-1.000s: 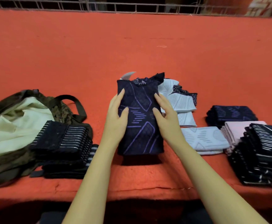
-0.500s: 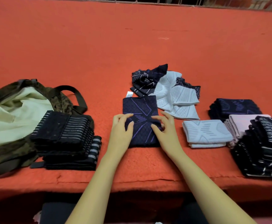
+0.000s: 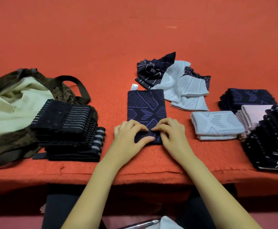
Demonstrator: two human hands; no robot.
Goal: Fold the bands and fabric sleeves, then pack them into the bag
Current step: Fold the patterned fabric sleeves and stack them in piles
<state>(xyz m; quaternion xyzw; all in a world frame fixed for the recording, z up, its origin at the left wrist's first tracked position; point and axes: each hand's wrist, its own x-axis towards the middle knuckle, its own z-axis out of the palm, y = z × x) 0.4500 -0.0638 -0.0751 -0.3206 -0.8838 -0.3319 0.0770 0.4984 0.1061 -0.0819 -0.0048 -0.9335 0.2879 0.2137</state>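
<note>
The left hand (image 3: 130, 135) and the right hand (image 3: 170, 133) sit side by side, fingertips almost meeting, on the near end of a navy sleeve (image 3: 146, 106) with a purple line pattern. Both hands have their fingers curled down onto the fabric. The left thumb lies stretched along the near edge, so this hand pinches that end; the right hand grips the same end just beside it. Whether the right thumb is under the cloth cannot be told.

The navy sleeve lies flat on the orange table cover (image 3: 102, 38), running straight away from the hands, with a small white tag (image 3: 134, 87) sticking out at its far left corner.

Beyond the right hand, touching the sleeve's far right corner, is a loose heap of unfolded sleeves (image 3: 173, 76), some navy, some white. To the right of the right hand rests a folded white sleeve (image 3: 217, 124). Further right are a folded navy stack (image 3: 249, 98), a pale pink folded piece (image 3: 254, 113) and a stack of black pieces with white lines (image 3: 274, 142) at the table's near edge.

To the left of the left hand stands a stack of dark striped bands (image 3: 65, 123). It leans against the camouflage bag (image 3: 6, 142), which lies open on its side with its cream lining (image 3: 11, 109) showing.
</note>
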